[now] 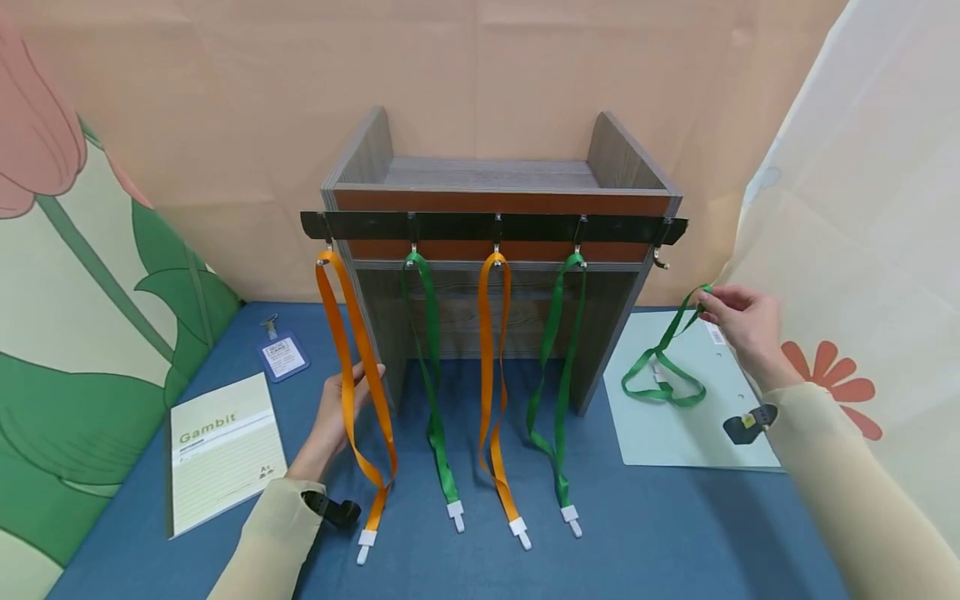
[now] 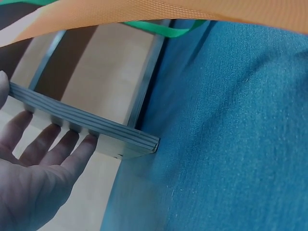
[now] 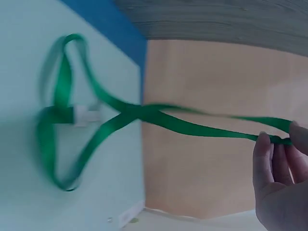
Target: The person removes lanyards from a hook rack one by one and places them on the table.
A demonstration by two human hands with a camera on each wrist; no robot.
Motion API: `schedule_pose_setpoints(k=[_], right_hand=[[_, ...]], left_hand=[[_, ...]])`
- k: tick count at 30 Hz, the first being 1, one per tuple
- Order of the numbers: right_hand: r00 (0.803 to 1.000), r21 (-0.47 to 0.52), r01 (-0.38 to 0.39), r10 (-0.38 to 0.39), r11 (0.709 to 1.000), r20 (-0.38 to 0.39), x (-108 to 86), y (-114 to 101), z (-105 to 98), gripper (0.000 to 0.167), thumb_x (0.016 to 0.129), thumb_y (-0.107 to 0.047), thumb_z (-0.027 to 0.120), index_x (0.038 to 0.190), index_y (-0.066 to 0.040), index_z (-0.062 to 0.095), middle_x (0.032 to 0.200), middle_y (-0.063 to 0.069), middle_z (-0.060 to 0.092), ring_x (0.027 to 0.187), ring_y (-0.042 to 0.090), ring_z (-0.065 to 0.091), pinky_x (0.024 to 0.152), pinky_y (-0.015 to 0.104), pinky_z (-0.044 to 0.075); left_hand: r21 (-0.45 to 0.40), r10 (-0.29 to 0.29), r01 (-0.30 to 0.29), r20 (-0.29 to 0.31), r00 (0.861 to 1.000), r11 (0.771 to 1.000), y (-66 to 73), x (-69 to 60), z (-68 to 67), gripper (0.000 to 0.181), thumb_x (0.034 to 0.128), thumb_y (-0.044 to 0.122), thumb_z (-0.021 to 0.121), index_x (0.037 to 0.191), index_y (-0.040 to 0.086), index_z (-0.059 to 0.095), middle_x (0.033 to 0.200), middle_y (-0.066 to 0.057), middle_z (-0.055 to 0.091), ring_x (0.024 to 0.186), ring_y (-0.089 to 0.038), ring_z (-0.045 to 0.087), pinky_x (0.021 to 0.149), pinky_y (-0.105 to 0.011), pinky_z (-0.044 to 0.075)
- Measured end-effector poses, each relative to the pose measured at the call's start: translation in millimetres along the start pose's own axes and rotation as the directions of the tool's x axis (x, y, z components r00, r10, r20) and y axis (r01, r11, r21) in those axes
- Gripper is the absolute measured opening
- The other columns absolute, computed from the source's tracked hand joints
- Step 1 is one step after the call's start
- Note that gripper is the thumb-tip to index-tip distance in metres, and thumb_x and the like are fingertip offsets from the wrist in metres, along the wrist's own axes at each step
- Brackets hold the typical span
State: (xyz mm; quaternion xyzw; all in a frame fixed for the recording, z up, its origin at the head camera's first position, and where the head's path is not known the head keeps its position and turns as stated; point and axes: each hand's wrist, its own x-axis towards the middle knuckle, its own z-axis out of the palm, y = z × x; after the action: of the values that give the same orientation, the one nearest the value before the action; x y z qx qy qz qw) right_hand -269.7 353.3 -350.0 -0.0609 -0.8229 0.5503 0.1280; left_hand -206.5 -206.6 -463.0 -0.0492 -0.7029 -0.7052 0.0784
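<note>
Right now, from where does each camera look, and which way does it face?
Head: on the head, facing forward and down at the shelf with hanging lanyards; the left hand, right hand and sleeves show.
Left wrist: on that wrist, facing the shelf's edge and blue cloth; the left hand shows.
Right wrist: on that wrist, facing the held green lanyard and pale board; part of the right hand shows.
Shared: head and right wrist views both show that lanyard.

So the table [image 1: 495,575] is all blue cloth, filling the bottom of the frame. There's a notebook [image 1: 225,454] lower left, a badge [image 1: 284,358] just above it, a gray wooden shelf [image 1: 611,342] standing mid-frame, and a pale board [image 1: 645,442] flat at right.
</note>
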Motion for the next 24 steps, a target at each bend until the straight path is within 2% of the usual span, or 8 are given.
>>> schedule_pose_setpoints(k=[5, 8, 11, 15, 19, 24], right_hand=[[0.996, -0.122, 0.009, 0.002, 0.993, 0.089, -2.8, 21.7, 6.1, 0.050, 0.090, -0.033, 0.066, 0.122, 0.005, 0.058, 0.104, 0.009, 0.062, 0.082, 0.011, 0.065, 0.070, 0.021, 0.051], [0.992, -0.189, 0.017, 0.007, 0.982, 0.129, -5.9, 33.2, 9.0, 0.048, 0.091, -0.032, 0.064, 0.121, 0.006, 0.058, 0.109, 0.019, 0.059, 0.084, 0.018, 0.065, 0.068, 0.021, 0.051], [0.987, -0.255, 0.035, 0.007, 0.966, 0.162, -8.8, 44.2, 11.2, 0.046, 0.092, -0.033, 0.065, 0.117, 0.005, 0.060, 0.109, 0.023, 0.059, 0.088, 0.027, 0.063, 0.066, 0.023, 0.052], [0.979, -0.344, 0.047, 0.024, 0.938, 0.200, -11.9, 57.1, 13.8, 0.041, 0.092, -0.032, 0.065, 0.110, 0.005, 0.063, 0.102, 0.022, 0.064, 0.087, 0.034, 0.061, 0.066, 0.030, 0.053], [0.969, -0.410, 0.019, 0.084, 0.912, 0.231, -13.5, 68.8, 15.7, 0.039, 0.091, -0.030, 0.066, 0.108, 0.006, 0.064, 0.094, 0.019, 0.067, 0.083, 0.030, 0.061, 0.064, 0.033, 0.050], [0.952, -0.480, -0.036, 0.176, 0.876, 0.249, -12.6, 84.4, 16.0, 0.042, 0.090, -0.032, 0.067, 0.108, 0.006, 0.065, 0.090, 0.013, 0.066, 0.080, 0.024, 0.056, 0.064, 0.032, 0.045]], left_hand=[[-0.007, 0.005, -0.005, 0.001, 1.000, 1.000, -0.6, 0.7, 0.4, 0.039, 0.0956, 0.027, 0.060, 0.108, -0.011, 0.062, 0.084, -0.014, 0.064, 0.090, -0.026, 0.063, 0.084, -0.035, 0.050], [-0.014, 0.008, -0.008, -0.002, 1.000, 1.000, -1.0, 1.4, 0.4, 0.038, 0.0957, 0.026, 0.060, 0.107, -0.011, 0.062, 0.082, -0.011, 0.063, 0.086, -0.023, 0.062, 0.084, -0.036, 0.050], [-0.012, 0.011, -0.011, -0.004, 1.000, 1.000, -1.2, 1.6, 0.1, 0.038, 0.0956, 0.026, 0.060, 0.106, -0.011, 0.062, 0.080, -0.009, 0.062, 0.084, -0.021, 0.061, 0.083, -0.035, 0.050], [-0.004, 0.009, -0.009, -0.005, 1.000, 1.000, -1.3, 1.0, -0.4, 0.039, 0.0953, 0.027, 0.061, 0.105, -0.011, 0.062, 0.079, -0.010, 0.060, 0.083, -0.020, 0.060, 0.082, -0.032, 0.050], [-0.004, -0.004, 0.004, -0.006, 1.000, 1.000, -1.5, 0.8, -1.0, 0.039, 0.0953, 0.027, 0.061, 0.107, -0.010, 0.063, 0.081, -0.009, 0.061, 0.083, -0.020, 0.060, 0.081, -0.030, 0.050], [-0.001, -0.030, 0.030, -0.004, 1.000, 1.000, -0.2, 0.5, -0.7, 0.042, 0.0956, 0.028, 0.060, 0.111, -0.010, 0.062, 0.080, -0.004, 0.063, 0.080, -0.019, 0.058, 0.076, -0.028, 0.049]])
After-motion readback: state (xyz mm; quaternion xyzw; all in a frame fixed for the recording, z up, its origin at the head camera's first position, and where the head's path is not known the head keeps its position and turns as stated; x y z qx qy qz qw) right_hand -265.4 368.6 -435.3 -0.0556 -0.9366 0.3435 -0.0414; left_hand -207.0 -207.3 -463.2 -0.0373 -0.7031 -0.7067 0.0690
